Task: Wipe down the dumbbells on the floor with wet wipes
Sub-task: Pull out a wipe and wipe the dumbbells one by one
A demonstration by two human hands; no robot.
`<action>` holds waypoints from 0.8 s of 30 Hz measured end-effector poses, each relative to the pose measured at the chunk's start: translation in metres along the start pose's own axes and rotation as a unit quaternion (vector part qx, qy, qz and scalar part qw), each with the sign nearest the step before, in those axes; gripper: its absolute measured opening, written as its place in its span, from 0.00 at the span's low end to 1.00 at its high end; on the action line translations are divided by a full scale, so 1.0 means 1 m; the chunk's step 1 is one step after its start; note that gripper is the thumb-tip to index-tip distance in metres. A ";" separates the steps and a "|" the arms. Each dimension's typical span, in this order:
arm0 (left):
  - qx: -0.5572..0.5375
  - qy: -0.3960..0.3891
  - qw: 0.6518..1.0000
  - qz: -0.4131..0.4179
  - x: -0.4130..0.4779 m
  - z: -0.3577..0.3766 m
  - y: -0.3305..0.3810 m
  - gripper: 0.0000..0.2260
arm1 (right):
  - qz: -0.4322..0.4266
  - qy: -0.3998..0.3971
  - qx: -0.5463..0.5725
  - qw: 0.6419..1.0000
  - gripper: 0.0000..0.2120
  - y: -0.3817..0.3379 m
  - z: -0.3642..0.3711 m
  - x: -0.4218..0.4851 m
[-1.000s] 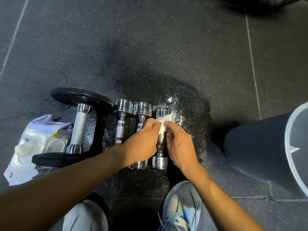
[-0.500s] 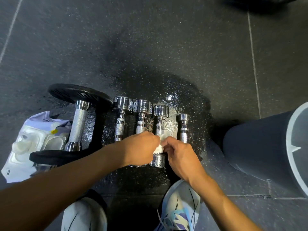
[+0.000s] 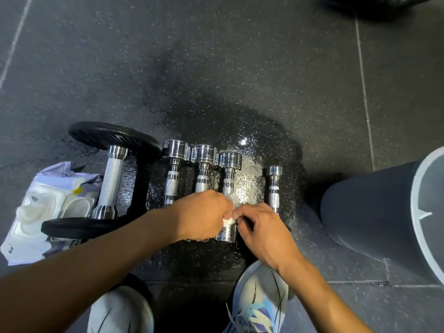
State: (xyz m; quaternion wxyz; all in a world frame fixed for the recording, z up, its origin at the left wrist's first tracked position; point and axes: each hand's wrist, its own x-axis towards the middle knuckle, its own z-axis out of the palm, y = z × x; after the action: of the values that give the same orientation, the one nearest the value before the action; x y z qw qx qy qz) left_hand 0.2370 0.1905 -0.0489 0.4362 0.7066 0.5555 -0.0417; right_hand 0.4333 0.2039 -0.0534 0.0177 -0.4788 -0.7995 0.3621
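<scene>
Several chrome dumbbells lie side by side on the wet black floor. The third chrome dumbbell (image 3: 230, 164) has a white wet wipe (image 3: 229, 221) wrapped round the near end of its handle. My left hand (image 3: 201, 215) and my right hand (image 3: 259, 227) both pinch that wipe from either side, just above the dumbbell's near head. A smaller chrome dumbbell (image 3: 274, 186) lies to the right, partly behind my right hand. Two more chrome dumbbells (image 3: 174, 169) lie to the left, and a large black-plate dumbbell (image 3: 110, 181) lies beyond them.
A wet-wipe pack (image 3: 45, 207) lies on the floor at the left, partly under the big dumbbell. A grey bin (image 3: 384, 212) stands at the right. My two shoes (image 3: 259, 299) are at the bottom edge. The floor around the dumbbells shines wet.
Both hands slid the wipe along the third dumbbell's handle, from its far head down to the near end. The small dumbbell on the right came into view.
</scene>
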 end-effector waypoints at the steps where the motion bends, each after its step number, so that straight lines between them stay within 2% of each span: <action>1: -0.004 0.001 1.000 0.004 0.000 0.000 -0.001 0.15 | 0.008 0.025 -0.020 0.999 0.10 0.000 -0.001 0.000; 3: 0.007 -0.003 1.000 0.011 0.000 0.001 0.001 0.16 | 0.053 0.052 -0.039 0.996 0.12 0.000 -0.005 0.001; 5: 0.019 0.000 1.000 0.018 0.002 0.003 0.001 0.16 | 0.088 0.041 -0.042 0.994 0.14 0.003 -0.005 0.002; 12: 0.004 -0.015 0.999 0.052 0.002 0.005 -0.009 0.17 | 0.120 0.026 -0.035 0.992 0.14 0.019 -0.006 0.001; 18: 0.067 -0.003 0.990 0.123 0.002 0.004 -0.006 0.18 | 0.102 0.036 -0.039 0.993 0.12 0.019 -0.003 -0.001; 24: 0.101 0.062 0.976 0.183 -0.007 0.017 -0.013 0.16 | 0.060 0.068 -0.032 0.995 0.14 0.012 0.005 -0.007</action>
State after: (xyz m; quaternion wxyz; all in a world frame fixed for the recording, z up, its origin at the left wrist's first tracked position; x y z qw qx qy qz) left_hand 0.2313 0.1747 -0.0628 0.3274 0.8380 0.4356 0.0274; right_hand 0.4443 0.1994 -0.0621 0.0349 -0.5497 -0.7773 0.3039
